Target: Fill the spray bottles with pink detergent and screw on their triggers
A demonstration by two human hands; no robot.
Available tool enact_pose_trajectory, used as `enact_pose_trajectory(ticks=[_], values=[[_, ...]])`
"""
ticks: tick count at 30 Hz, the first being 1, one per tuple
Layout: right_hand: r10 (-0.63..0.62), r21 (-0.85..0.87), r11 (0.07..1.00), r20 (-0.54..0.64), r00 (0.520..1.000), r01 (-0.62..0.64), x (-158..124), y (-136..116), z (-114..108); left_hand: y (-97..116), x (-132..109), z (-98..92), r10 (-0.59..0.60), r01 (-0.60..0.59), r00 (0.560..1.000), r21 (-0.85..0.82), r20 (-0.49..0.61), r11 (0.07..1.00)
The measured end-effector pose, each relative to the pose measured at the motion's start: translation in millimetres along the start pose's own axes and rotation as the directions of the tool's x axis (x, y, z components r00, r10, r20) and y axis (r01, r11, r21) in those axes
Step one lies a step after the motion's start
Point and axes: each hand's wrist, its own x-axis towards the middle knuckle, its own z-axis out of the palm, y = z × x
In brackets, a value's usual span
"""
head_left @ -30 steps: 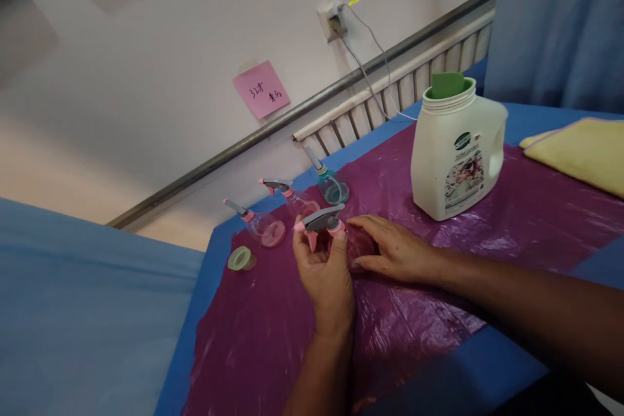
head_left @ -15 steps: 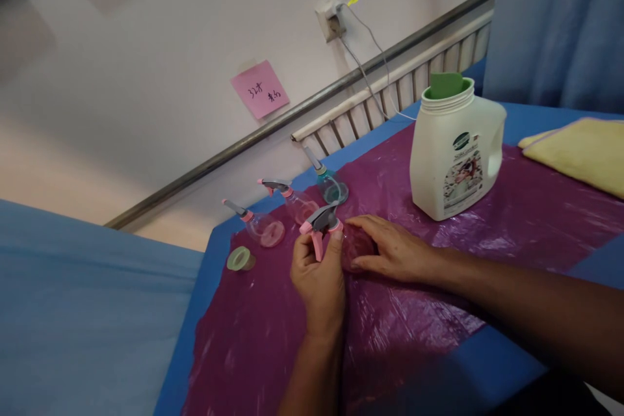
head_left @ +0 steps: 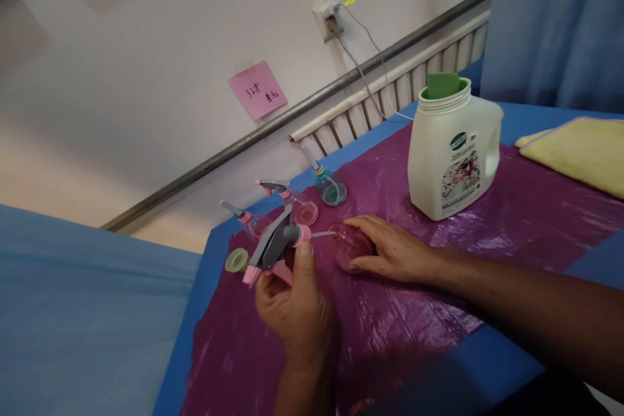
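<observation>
My left hand point(head_left: 297, 299) grips a grey and pink spray head point(head_left: 279, 248), its thin clear tube reaching right to the mouth of a pink transparent bottle point(head_left: 351, 248). Around that bottle's right side is my right hand point(head_left: 390, 250), keeping it upright on the purple plastic sheet point(head_left: 253, 338). Behind the hands stand a pink spray bottle point(head_left: 303, 209) and a teal one point(head_left: 331, 188). Another pink spray bottle point(head_left: 254, 226) is partly hidden by the spray head. A small pale green ring-shaped piece point(head_left: 236, 260) lies left of my left hand.
A white jug point(head_left: 451, 162) with a green piece point(head_left: 442, 84) in its mouth stands at the right. Beyond it lies a folded yellow cloth point(head_left: 580, 153). Behind the blue table point(head_left: 541, 115) are a radiator, a pipe and a socket with cables. Blue curtains hang at both sides.
My left hand has pulled the spray head off the bottle mouth and moved it left and toward me, drawing out part of the tube. My right hand has stayed on the bottle.
</observation>
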Motion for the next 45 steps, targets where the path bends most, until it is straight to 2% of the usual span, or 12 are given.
enact_pose_trajectory(ticks=[4, 9, 16, 22, 27, 30, 32, 35, 38, 40, 43, 45], values=[[0.027, -0.006, 1.000, 0.012, 1.000, -0.027, 0.2, 0.0, 0.0, 14.8, -1.5, -3.5, 0.083, -0.083, 0.997, 0.027, -0.001, 0.996], [0.027, -0.008, 1.000, 0.014, 1.000, -0.026, 0.0, -0.4, -0.7, 15.3, 0.9, -8.1, 0.157, -0.162, 0.983, 0.056, 0.091, 0.985], [0.026, -0.027, 0.999, 0.024, 0.999, -0.026, 0.6, -3.1, -2.0, 29.5, 2.2, -15.1, 0.236, -0.245, 0.967, 0.103, 0.093, 0.964], [0.029, -0.033, 0.999, 0.013, 0.999, -0.029, 1.0, -3.9, -1.8, 31.5, -0.2, -42.3, 0.209, -0.233, 0.972, 0.319, 0.108, 0.919], [0.038, -0.029, 0.999, 0.017, 0.999, -0.037, -1.4, -1.5, 0.4, 34.9, -2.2, -69.8, 0.270, -0.269, 0.962, 0.310, 0.042, 0.912], [0.048, -0.025, 0.999, 0.009, 0.999, -0.048, -4.5, 2.3, 4.0, 40.7, -2.0, -90.2, 0.319, -0.307, 0.947, 0.402, 0.040, 0.862], [0.053, -0.025, 0.998, 0.005, 0.999, -0.053, -7.0, 4.8, 6.3, 41.9, 1.8, -107.0, 0.371, -0.392, 0.918, 0.479, 0.144, 0.785], [0.066, -0.029, 0.997, 0.009, 0.998, -0.066, -10.7, 7.8, 8.4, 34.1, 13.7, -138.7, 0.396, -0.533, 0.845, 0.513, 0.359, 0.673], [0.066, -0.037, 0.997, 0.005, 0.998, -0.066, -14.1, 10.3, 9.2, 16.3, 28.0, -177.6, 0.310, -0.604, 0.765, 0.464, 0.564, 0.648], [0.066, -0.045, 0.997, 0.003, 0.998, -0.066, -15.9, 11.7, 9.4, 3.6, 36.3, -204.0, 0.223, -0.617, 0.722, 0.463, 0.655, 0.636], [0.080, -0.059, 0.995, 0.007, 0.997, -0.079, -17.3, 11.8, 8.9, -9.6, 46.5, -236.7, 0.095, -0.655, 0.617, 0.444, 0.781, 0.611], [0.088, -0.063, 0.994, 0.012, 0.996, -0.087, -17.5, 10.1, 7.9, -14.1, 52.6, -250.8, 0.063, -0.712, 0.540, 0.416, 0.840, 0.566]])
